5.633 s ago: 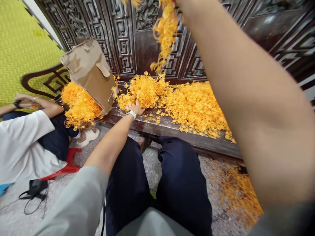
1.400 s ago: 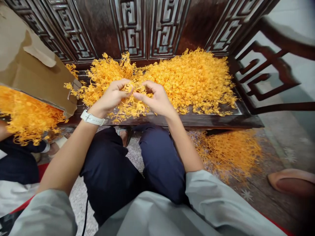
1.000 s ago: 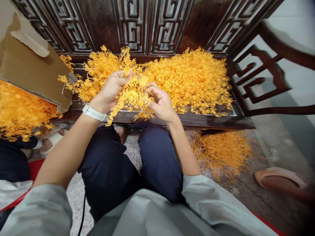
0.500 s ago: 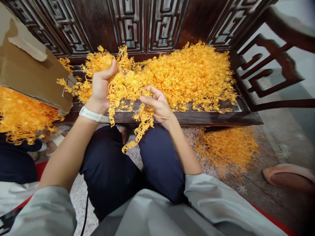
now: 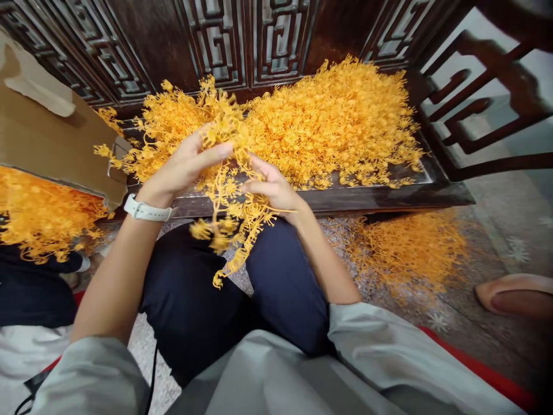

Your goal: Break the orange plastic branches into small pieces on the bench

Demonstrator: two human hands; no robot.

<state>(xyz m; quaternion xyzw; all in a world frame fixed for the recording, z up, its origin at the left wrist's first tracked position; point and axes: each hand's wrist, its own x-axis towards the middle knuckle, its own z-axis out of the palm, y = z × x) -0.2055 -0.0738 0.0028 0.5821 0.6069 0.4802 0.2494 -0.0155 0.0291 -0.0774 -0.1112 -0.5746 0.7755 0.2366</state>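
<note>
In front of my knees, my left hand (image 5: 184, 164) grips a tangled bunch of yellow plastic flower sprigs (image 5: 227, 129), its thumb lying across them. My right hand (image 5: 276, 187) pinches yellow plastic strands (image 5: 248, 225) between thumb and fingers, with a thin stem sticking out toward the wrist. Curly pieces dangle from between both hands over my lap. Behind them, a dark wooden bench (image 5: 319, 200) bears a large heap of similar yellow sprigs (image 5: 337, 127) at right and a smaller heap (image 5: 166, 118) at left.
At left, a cardboard box (image 5: 56, 132) lies with orange-yellow pieces (image 5: 43, 210) below its edge. Thin orange stems (image 5: 410, 248) are piled on the floor at right, near a person's shoe (image 5: 514, 294). A carved wooden panel (image 5: 276, 40) and armrest (image 5: 488, 109) border the bench.
My left hand has turned palm-down and its thumb now crosses the bunch. The sprigs hanging between my hands have swung and spread lower. My right hand has moved slightly down.
</note>
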